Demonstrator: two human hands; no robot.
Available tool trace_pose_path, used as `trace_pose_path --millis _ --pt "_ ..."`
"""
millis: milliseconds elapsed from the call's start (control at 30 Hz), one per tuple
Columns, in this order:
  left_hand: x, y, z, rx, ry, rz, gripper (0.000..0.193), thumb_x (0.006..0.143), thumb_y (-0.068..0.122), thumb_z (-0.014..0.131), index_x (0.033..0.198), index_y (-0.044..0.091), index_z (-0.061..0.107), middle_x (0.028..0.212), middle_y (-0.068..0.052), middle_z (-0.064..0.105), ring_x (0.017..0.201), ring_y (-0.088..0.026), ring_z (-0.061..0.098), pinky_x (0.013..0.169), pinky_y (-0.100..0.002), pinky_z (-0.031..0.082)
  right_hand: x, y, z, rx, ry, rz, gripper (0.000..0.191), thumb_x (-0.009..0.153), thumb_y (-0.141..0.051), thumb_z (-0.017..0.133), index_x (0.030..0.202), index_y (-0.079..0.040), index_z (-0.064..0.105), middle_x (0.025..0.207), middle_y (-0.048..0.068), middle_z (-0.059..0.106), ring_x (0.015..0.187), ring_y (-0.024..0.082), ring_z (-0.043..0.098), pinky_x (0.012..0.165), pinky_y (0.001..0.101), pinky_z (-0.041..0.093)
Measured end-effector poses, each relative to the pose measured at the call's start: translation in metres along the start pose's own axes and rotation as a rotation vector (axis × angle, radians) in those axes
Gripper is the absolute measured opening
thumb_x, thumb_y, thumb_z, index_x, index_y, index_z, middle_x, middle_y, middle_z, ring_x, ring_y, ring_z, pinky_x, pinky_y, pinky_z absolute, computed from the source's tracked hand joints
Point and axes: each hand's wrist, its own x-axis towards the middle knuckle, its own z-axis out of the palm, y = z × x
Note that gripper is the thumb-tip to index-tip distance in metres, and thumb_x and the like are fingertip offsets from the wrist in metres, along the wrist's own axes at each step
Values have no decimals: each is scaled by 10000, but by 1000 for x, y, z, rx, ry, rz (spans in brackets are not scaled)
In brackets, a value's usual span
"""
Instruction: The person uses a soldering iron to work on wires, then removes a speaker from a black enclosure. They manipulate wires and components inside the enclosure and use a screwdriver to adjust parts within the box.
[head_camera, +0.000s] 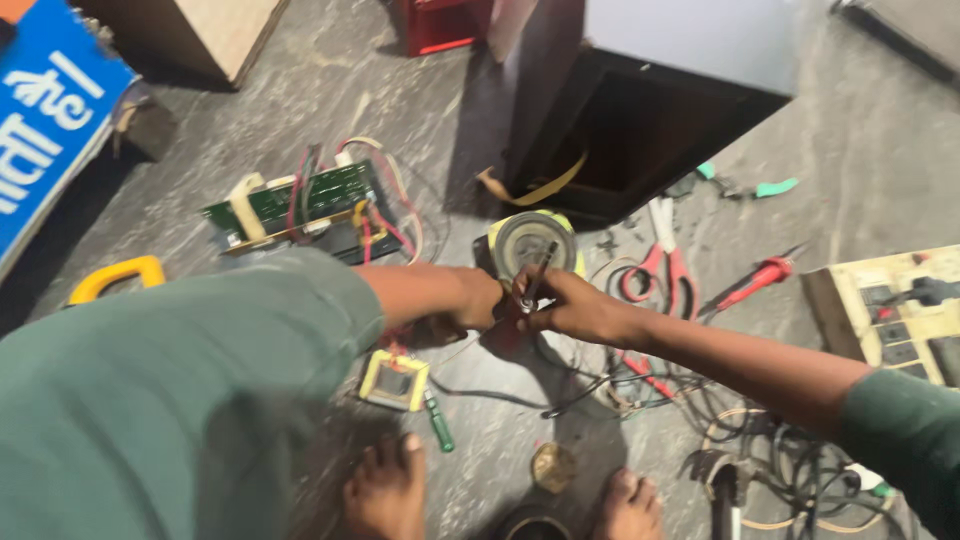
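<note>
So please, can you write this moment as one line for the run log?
left hand: gripping a part, unclear | right hand: holds thin metal tool | behind: round coil | nearby: red scissors, green circuit board

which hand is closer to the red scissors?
Right. The right hand is just left of the red scissors; the left hand lies farther left, beyond the right hand.

Whatever the left hand (470, 300) grips is hidden inside its closed fingers. The lower end of the thin metal tool (535, 275) vanishes between both hands. Right of the grip, the switch board (890, 310) is cut by the frame's edge. Below the grip, tangled wires (760, 450) blur together.
</note>
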Motion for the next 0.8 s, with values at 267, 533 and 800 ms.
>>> trace_pose_path --millis 267,533,800 --pt "-7 34 -36 -181 558 175 245 956 164 521 1100 24 662 1074 -229 699 1047 -417 676 902 -509 521 -39 -36 -55 321 297 107 350 970 -211 591 1272 -32 585 1108 81 694 1061 196 699 974 362 544" --pt "59 -1 -64 197 715 295 341 723 58 630 1048 -45 616 1028 -245 654 1003 -428 664 831 -488 534 -19 -7 -92 509 601 211 382 1018 -278 591 1221 45 589 957 104 656 808 199 688 726 351 604" --pt "152 -22 -119 -601 627 -142 492 1035 320 442 1056 -64 749 993 -259 756 967 -400 729 861 -481 533 5 -8 -95 327 690 296 574 797 -109 799 1286 -56 503 830 106 617 577 160 548 443 311 413"
